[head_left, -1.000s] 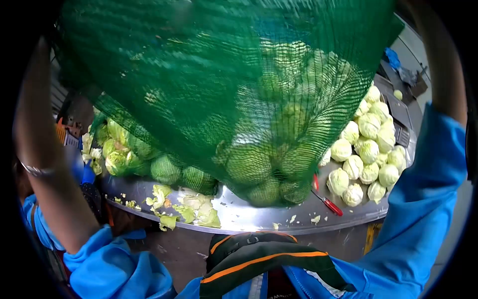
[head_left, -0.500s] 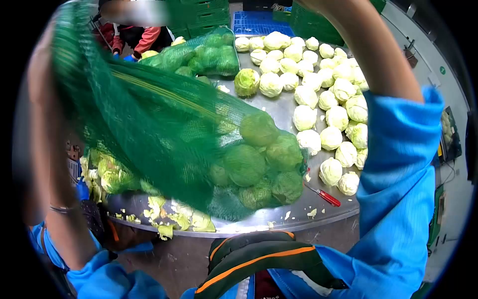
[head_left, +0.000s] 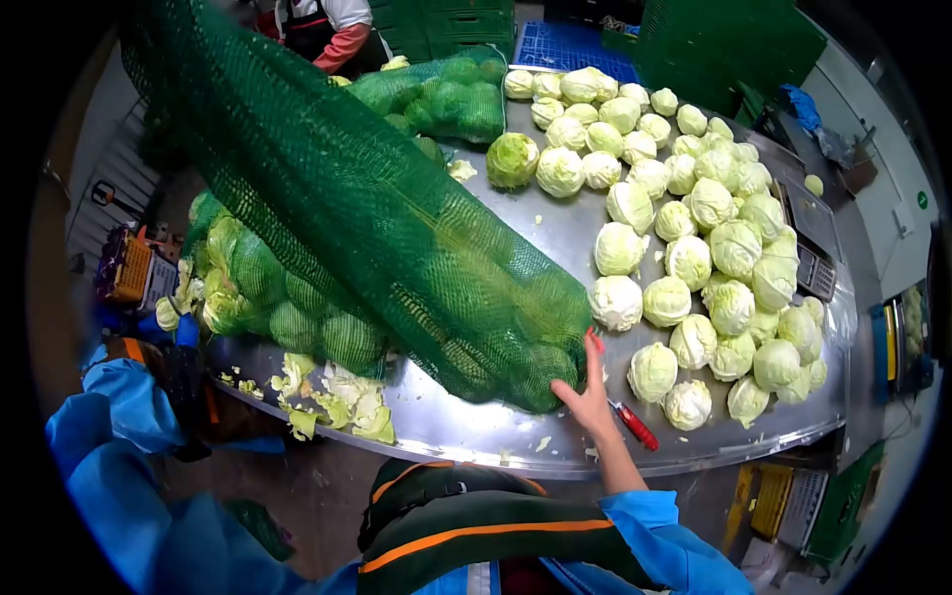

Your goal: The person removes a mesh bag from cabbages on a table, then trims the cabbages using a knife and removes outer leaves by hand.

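Note:
A green mesh bag (head_left: 377, 213) with cabbages inside slants across the table, its upper part drawn up to the top left and its closed end low on the metal top. My right hand (head_left: 587, 402) is at that closed end, thumb and fingers spread, touching the mesh. A small red bit shows by its fingertips; I cannot tell what it is. Just right of the wrist lies a knife with a red handle (head_left: 638, 428). My left hand is out of sight; only the blue left sleeve (head_left: 109, 466) shows at the lower left.
Many trimmed cabbages (head_left: 736, 248) cover the table's right side. Other filled mesh bags lie at the back (head_left: 451, 99) and left (head_left: 288, 288). Leaf scraps (head_left: 342, 402) lie at the front edge. Co-workers stand at the back (head_left: 337, 30) and left, the left one in blue gloves (head_left: 185, 330).
My right hand has come down from the top of the view to the bag's closed end. The bag now hangs narrower and straighter. My left hand has left the view.

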The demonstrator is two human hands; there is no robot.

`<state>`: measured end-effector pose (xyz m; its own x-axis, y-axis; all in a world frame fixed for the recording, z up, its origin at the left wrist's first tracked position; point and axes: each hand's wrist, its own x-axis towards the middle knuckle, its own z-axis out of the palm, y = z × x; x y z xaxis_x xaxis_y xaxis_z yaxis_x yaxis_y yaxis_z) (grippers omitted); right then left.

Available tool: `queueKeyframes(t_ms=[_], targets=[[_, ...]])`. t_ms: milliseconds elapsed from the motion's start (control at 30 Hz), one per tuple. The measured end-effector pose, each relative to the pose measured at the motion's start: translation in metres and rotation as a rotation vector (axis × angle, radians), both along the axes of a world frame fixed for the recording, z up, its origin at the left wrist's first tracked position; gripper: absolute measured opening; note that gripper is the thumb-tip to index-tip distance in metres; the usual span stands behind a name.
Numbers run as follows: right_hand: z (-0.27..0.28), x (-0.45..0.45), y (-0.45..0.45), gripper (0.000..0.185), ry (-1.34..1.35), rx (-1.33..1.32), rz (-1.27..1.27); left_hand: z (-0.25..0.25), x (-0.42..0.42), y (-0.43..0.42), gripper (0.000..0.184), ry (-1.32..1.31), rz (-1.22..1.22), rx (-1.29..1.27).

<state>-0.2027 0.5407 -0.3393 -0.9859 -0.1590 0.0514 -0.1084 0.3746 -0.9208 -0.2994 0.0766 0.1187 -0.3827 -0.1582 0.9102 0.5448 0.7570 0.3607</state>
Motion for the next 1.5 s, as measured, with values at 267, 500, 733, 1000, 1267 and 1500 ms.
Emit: queueKeyframes(t_ms=[267, 500, 733, 1000, 1267, 1500], targets=[[-0.044, -0.044, 0.037, 0.082, -0.351, -0.492, -0.253, -0.046, 0.058, 0.018, 0.031, -0.146, 0.163, 0.045], [-0.019, -0.065, -0.061, 0.087, -0.24, -0.435, -0.01, -0.059, 0.077, 0.02, 0.034, -0.216, 0.216, 0.054], [-0.02, -0.058, -0.063, 0.077, -0.297, -0.442, -0.112, -0.068, 0.096, 0.024, 0.037, -0.236, 0.247, 0.062], [-0.016, -0.048, -0.053, 0.094, -0.151, 0.064, 0.078, -0.079, 0.118, 0.017, 0.042, -0.295, 0.306, 0.077], [0.191, -0.101, -0.214, 0.056, 0.707, -0.233, 0.532, -0.079, 0.137, 0.011, 0.046, -0.309, 0.326, 0.073], [0.298, -0.237, -0.232, 0.013, 0.769, -0.77, -0.075, -0.074, 0.145, 0.009, 0.05, -0.269, 0.315, 0.061]])
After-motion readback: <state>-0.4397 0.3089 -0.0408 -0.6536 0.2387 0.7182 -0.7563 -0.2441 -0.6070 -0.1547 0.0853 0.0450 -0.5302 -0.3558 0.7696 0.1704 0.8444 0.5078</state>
